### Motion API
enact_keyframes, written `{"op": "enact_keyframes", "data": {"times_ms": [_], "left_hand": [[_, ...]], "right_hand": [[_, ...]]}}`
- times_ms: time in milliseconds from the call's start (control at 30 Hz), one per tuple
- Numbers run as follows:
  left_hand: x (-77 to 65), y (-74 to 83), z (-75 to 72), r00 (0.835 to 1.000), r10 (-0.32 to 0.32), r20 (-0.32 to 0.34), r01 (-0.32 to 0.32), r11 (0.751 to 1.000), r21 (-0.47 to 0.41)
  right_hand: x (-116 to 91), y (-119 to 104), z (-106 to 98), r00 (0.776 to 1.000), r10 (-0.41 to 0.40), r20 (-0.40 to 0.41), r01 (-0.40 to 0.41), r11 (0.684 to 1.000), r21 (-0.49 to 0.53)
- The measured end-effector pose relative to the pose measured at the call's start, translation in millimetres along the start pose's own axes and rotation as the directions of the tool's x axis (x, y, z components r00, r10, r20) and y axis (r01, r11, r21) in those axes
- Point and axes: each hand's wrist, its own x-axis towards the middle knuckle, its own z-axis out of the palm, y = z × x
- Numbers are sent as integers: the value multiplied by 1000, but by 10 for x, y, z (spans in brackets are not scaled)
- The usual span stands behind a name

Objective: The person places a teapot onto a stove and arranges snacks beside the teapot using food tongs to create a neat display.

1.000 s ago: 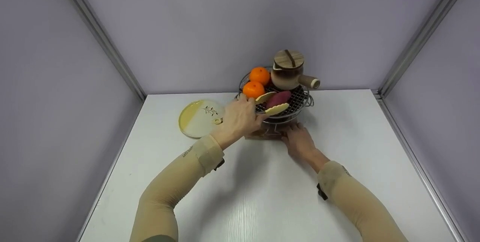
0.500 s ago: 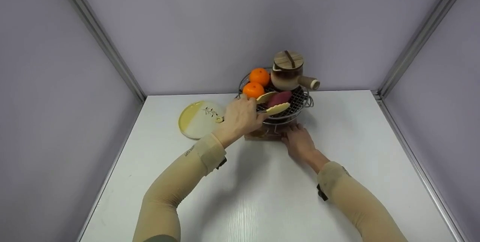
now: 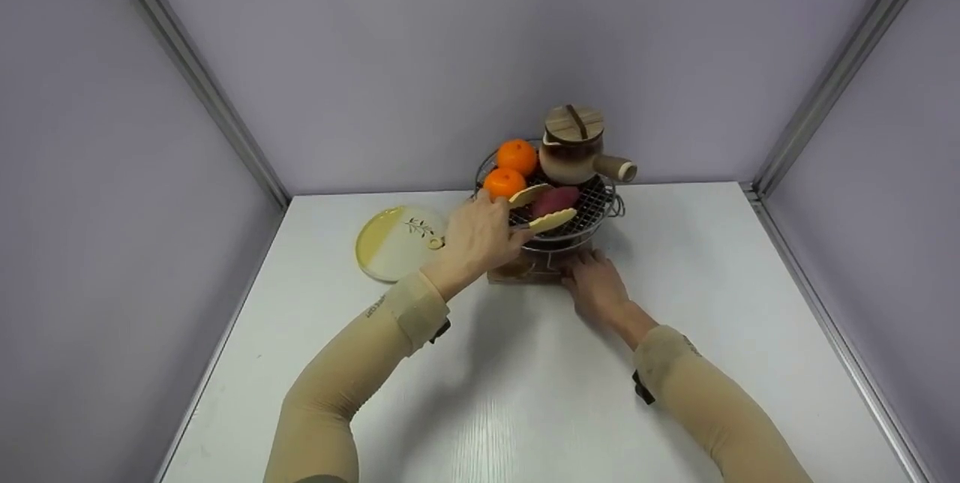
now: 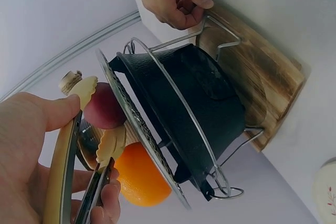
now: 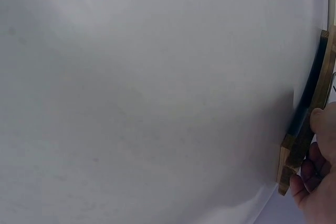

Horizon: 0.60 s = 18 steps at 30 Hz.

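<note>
My left hand (image 3: 480, 239) holds a pair of tongs (image 3: 553, 220) with cream scalloped tips. The tips are spread on either side of a purple-red sweet potato (image 3: 557, 201), which lies on the wire grill rack (image 3: 596, 202). In the left wrist view, one tip (image 4: 111, 142) lies close against the sweet potato (image 4: 104, 106); firm contact is unclear. Under the rack, a black stove (image 4: 184, 93) in a wire frame stands on a wooden board (image 4: 268, 77). My right hand (image 3: 598, 288) pinches the board's near right edge, thumb on top, seen also in the right wrist view.
Two oranges (image 3: 517, 157) sit at the rack's left side. Behind the sweet potato stands a brown side-handled teapot (image 3: 566, 162) with a wooden lid, its handle jutting right. A yellow-and-white plate (image 3: 386, 262) lies left on the white table. Panel walls (image 3: 420, 55) enclose the table.
Both hands, the tongs and the sweet potato keep nearly the same places. The whole head view has shifted slightly.
</note>
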Motion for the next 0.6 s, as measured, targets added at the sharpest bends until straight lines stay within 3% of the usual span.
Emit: {"op": "enact_keyframes", "data": {"times_ms": [600], "left_hand": [[-37, -29, -23, 996, 37, -81, -37, 999, -6]], "right_hand": [[19, 14, 27, 999, -12, -41, 13, 1000, 18]]}}
